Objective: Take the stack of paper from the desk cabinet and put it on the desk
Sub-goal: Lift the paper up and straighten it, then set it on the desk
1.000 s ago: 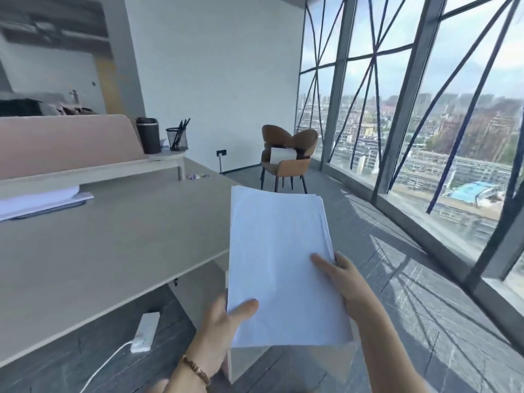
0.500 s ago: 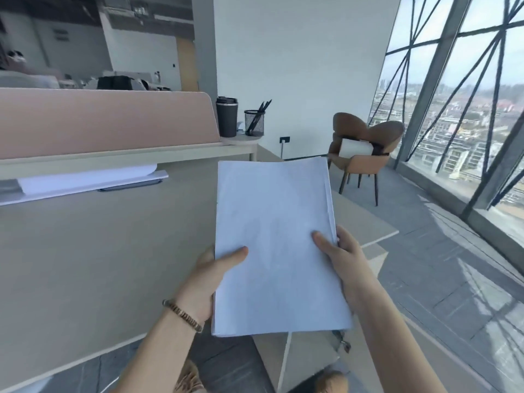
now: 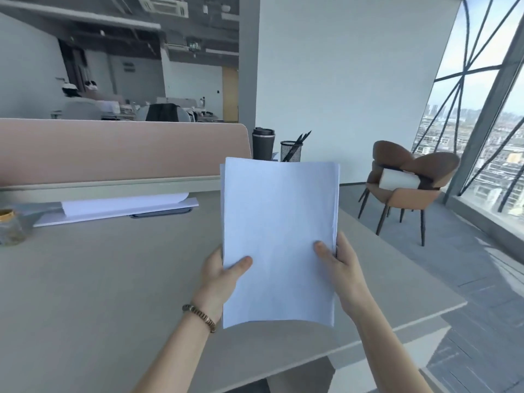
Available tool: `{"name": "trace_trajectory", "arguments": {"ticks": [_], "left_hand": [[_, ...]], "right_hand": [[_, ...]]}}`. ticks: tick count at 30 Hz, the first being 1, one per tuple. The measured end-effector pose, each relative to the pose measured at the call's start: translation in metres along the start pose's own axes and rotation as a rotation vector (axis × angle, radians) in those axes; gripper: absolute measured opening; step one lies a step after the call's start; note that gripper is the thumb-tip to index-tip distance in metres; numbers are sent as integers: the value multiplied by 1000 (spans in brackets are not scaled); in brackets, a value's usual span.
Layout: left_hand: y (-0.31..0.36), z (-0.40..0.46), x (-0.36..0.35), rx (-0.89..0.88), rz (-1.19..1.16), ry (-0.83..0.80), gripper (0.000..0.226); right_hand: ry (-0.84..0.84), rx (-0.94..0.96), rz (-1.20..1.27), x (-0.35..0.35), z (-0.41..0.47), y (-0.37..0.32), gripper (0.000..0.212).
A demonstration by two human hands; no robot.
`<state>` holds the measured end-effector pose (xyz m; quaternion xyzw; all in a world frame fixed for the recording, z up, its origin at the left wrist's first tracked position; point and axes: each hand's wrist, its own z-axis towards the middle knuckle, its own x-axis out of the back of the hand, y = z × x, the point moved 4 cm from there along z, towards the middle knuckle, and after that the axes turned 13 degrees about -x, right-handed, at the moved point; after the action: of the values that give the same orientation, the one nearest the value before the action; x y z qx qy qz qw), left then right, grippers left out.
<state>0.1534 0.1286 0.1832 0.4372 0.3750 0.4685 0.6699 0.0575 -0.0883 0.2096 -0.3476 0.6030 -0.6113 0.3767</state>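
A white stack of paper (image 3: pixel 279 222) hangs in the air above the right half of the light wooden desk (image 3: pixel 99 285), tilted up toward me and bowed at its lower edge. My left hand (image 3: pixel 219 275) grips its left edge, thumb on top, with a bracelet at the wrist. My right hand (image 3: pixel 338 265) grips its right edge the same way. The desk cabinet is mostly hidden below the desk's front edge.
At the back of the desk lie loose white sheets over a flat dark device (image 3: pixel 127 207), beneath a pink divider panel (image 3: pixel 122 148). A glass jar (image 3: pixel 10 226) stands far left. A black tumbler (image 3: pixel 263 143) and pen holder (image 3: pixel 291 150) sit behind. A brown chair (image 3: pixel 408 182) stands right.
Both hands have lifted the paper stack from low beside the desk's end up and over the desk surface. My view has turned left toward the desk.
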Motion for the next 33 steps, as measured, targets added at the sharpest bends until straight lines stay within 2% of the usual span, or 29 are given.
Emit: {"name": "trace_trajectory", "arguments": {"ticks": [4,9,15,22,29,33], "left_hand": [[0,14,-11,-37,56,60,26],[-14,27,-13,56,43,64,22],[-2,42,-17,-30,-9,-1,45],[-16,34,-24,-41,45,119,18],[-34,22,-29,6,97,85,22],[-39,18,-29,41,98,91,16]], "right_hand": [[-6,1,-49,0,24,-12,26],[-67,53,17,2,44,-22,36],[-52,95,77,4,60,-20,33],[-7,102,133,-1,62,-10,26],[2,50,77,1,59,26,28],[45,11,27,1,60,48,32]]}}
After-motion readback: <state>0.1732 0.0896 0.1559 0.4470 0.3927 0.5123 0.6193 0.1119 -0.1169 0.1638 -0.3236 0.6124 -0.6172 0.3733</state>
